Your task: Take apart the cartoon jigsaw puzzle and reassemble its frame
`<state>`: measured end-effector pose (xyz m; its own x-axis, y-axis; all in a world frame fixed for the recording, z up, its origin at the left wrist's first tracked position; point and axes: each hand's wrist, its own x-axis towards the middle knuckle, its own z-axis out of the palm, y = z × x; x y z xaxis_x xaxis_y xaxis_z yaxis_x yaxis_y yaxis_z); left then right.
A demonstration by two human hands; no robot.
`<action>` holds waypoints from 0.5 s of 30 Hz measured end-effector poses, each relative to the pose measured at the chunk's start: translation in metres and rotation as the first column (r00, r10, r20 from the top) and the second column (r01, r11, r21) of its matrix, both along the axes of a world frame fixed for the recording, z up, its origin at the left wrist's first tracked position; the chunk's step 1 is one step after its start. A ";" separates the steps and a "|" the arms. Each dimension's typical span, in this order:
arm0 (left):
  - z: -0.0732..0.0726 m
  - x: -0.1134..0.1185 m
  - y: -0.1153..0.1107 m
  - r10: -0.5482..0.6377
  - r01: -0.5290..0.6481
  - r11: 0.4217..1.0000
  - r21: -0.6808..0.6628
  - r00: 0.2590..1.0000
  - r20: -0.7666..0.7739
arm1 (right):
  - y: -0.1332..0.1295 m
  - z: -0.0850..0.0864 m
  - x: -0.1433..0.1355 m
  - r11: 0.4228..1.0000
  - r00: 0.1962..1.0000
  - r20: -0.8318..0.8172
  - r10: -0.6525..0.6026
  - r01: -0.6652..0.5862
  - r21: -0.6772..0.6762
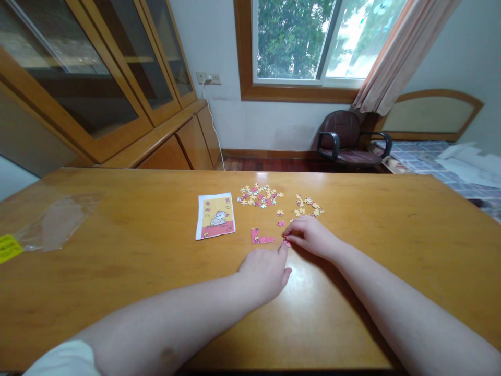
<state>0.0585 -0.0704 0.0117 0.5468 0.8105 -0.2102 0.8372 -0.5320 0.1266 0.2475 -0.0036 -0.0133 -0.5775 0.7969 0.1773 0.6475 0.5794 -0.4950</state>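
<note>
My right hand [311, 236] is closed in a pinch over small pink puzzle pieces [287, 243], its fingertips on one of them. From the near side, my left hand [263, 272] reaches in with the index finger stretched to the edge of the same pieces and the thumb held apart. Just left of the fingertips lies a joined L-shaped strip of pink puzzle pieces [263, 239]. A loose pink piece [281, 223] and a yellow piece [279, 213] lie beyond it. The printed reference picture [217, 215] shows a white animal on yellow and pink.
A pile of mixed puzzle pieces [260, 196] lies farther back, with a group of yellow pieces [309, 205] to its right. A clear plastic bag [58, 222] rests on the wooden table [156, 313] at left. Beyond the table stands an office chair [344, 137].
</note>
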 end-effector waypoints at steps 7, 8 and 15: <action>0.000 0.000 0.000 -0.002 0.002 1.000 -0.007 1.000 0.001 | -0.001 -0.001 -0.001 1.000 1.000 0.018 0.000 0.000 0.029; 0.000 0.000 0.000 -0.004 0.004 1.000 -0.005 1.000 0.002 | -0.001 -0.001 -0.001 1.000 1.000 0.020 0.003 -0.004 0.031; 0.000 0.001 0.000 0.009 -0.009 1.000 0.011 1.000 -0.008 | -0.001 -0.001 -0.001 0.999 0.999 0.042 0.002 -0.004 0.044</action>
